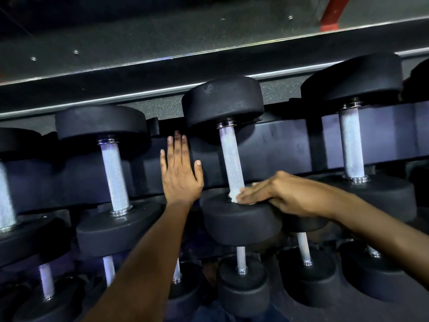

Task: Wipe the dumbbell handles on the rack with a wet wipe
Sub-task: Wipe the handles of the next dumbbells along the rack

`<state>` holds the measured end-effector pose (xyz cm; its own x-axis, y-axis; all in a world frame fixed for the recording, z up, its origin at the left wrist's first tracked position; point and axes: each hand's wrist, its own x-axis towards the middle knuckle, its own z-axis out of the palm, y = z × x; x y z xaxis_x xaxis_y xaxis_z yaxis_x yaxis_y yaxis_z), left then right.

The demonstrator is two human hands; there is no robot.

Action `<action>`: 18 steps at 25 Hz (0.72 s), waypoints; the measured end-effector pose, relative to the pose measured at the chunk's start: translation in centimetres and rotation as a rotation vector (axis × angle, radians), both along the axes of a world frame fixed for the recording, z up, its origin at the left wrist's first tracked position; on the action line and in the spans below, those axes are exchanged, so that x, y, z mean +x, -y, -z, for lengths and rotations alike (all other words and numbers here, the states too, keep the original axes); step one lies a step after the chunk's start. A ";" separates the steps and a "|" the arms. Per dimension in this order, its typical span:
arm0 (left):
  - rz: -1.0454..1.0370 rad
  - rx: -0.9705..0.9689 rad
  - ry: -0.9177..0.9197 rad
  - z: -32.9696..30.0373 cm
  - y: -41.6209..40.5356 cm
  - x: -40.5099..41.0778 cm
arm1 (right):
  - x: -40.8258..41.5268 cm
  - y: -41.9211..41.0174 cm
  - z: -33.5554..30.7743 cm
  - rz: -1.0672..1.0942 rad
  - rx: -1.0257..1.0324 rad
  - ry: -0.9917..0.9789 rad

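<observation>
- Head view gives me my left hand [180,175] at centre frame, fingers straight and spread, palm flat against the dark rack beam [290,145] between two dumbbells; it holds nothing.
- My right hand [262,191] reaches in from the right edge, fingers extended and lying flat on the near head of the middle dumbbell [234,163], pressing a white wet wipe [235,195] against the base of its knurled handle [231,156].
- Only a small bunched bit of the wipe shows at my fingertips; the rest lies under the hand, so I cannot tell how it is folded.
- That dumbbell sits in the upper row, centre of the frame, handle running up the picture and tilted slightly left.
- Neighbouring dumbbells stand left [113,173] and right [352,145]; the far-left one is cut off by the frame edge.
- Lower row, along the bottom of the frame, is dim and partly hidden behind my forearms.
</observation>
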<state>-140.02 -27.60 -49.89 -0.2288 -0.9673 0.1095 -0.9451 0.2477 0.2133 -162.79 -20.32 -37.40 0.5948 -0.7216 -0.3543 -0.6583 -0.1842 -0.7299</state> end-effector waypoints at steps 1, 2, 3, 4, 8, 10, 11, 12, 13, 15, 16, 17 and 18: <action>-0.001 -0.003 0.001 0.0 0.0 0.0 | -0.9 -0.2 0.1 0.105 0.017 -0.032; -0.002 -0.002 0.002 0.0 0.0 0.0 | -1.5 0.0 0.3 0.233 0.027 -0.121; 0.000 0.000 0.003 0.0 0.0 0.0 | -1.7 0.4 0.9 0.387 0.053 -0.186; 0.001 0.001 0.005 0.0 0.0 0.0 | -1.5 1.1 1.7 0.545 0.183 -0.141; -0.004 -0.012 0.011 0.1 0.0 0.0 | 3.0 3.2 4.1 0.664 0.925 0.534; -0.006 -0.017 0.012 0.1 0.1 0.0 | 2.7 3.6 4.3 0.584 0.968 0.607; -0.003 -0.017 0.015 0.1 0.1 0.0 | 1.8 3.8 4.5 0.549 0.954 0.588; 0.001 -0.018 0.017 0.1 0.0 0.0 | 0.8 3.6 4.5 0.533 0.936 0.564; 0.004 -0.022 0.017 0.1 0.1 0.0 | 0.1 3.4 4.5 0.518 0.937 0.561; -0.002 -0.023 0.014 0.1 0.1 0.0 | 0.4 3.1 4.5 0.432 0.931 0.557; -0.003 -0.024 0.011 0.1 0.0 0.0 | 1.1 3.0 4.4 0.405 0.905 0.546; -0.003 -0.027 0.009 0.1 0.0 0.0 | 1.5 3.1 4.6 0.397 0.883 0.521; -0.003 -0.030 0.010 0.0 0.0 0.0 | 1.8 3.3 4.6 0.402 0.871 0.490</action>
<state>-140.05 -27.61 -49.93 -0.2272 -0.9643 0.1361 -0.9478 0.2511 0.1964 -161.04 -23.57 -42.02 0.5870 -0.5100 -0.6287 -0.1552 0.6913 -0.7057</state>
